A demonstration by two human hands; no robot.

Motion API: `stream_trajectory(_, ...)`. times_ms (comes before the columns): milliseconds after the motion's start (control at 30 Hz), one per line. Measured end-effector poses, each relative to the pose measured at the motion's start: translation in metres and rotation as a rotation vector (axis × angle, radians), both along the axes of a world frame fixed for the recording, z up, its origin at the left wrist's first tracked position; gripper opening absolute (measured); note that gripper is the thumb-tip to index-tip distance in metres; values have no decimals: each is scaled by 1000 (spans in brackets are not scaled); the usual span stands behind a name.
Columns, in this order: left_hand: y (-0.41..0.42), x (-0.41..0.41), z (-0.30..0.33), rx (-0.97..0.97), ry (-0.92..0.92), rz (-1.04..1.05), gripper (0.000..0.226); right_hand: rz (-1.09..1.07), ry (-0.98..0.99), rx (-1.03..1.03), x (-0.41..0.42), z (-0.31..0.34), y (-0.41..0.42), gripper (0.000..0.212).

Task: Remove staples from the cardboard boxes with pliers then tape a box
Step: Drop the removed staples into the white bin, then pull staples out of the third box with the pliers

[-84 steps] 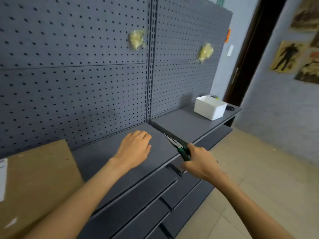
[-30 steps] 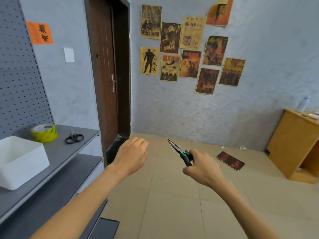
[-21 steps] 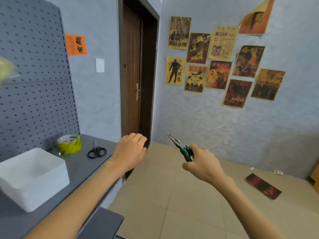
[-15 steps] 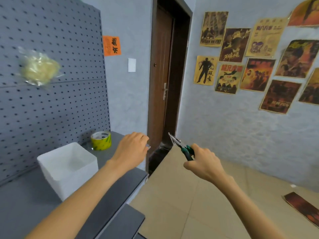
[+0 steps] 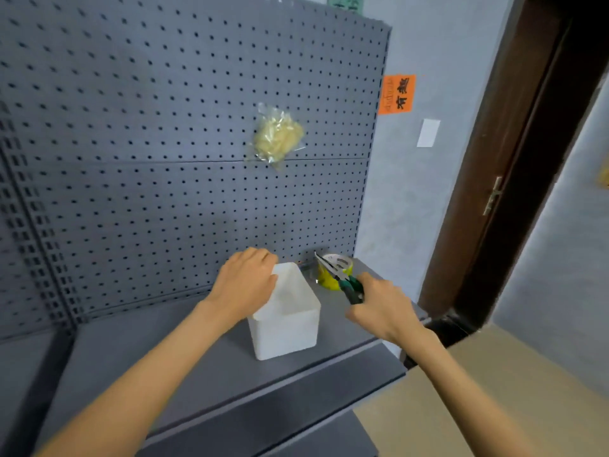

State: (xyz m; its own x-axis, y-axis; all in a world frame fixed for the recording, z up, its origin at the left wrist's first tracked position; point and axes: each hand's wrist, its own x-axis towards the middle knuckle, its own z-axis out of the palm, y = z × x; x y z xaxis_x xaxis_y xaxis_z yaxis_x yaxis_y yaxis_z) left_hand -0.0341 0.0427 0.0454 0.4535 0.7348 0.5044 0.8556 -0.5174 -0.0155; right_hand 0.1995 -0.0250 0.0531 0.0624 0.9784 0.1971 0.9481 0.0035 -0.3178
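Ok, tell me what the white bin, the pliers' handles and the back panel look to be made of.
White bin: seemingly matte plastic; its thin walls look faintly translucent.
Pliers, held in the right hand: bare grey metal jaws; green and black handles, probably a rubber or plastic coating.
Pegboard: likely painted sheet metal, uniform grey with regular punched holes.

My right hand [image 5: 382, 308] grips the green-handled pliers [image 5: 341, 279], nose pointing toward eleven o'clock over the yellow tape roll [image 5: 332, 281]. My left hand [image 5: 245, 283] hangs with loosely curled fingers over the white bin [image 5: 286, 321] on the grey shelf [image 5: 197, 364]. At twelve o'clock, a plastic bag [image 5: 278, 137] hangs on the pegboard [image 5: 148, 143]; the door [image 5: 514, 159] stands at two.
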Motion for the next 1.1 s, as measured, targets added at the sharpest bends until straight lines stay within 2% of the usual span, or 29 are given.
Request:
stream_trajectory(167, -3, -30, -3, -17, -2, 157, 29, 179, -13, -81, -26, -3, 30, 35)
stream_trajectory(333, -4, -33, -6, -53, -5, 238, 27, 251, -12, -104, -28, -15, 49, 27)
stream_trajectory(667, -4, -17, -12, -88, 39, 319, 32, 310, -69, -157, -12, -19, 61, 29)
stream_trajectory(1100, -3, -1, -14, -99, 53, 356, 36, 367, -77, -108, 2, -14, 69, 30)
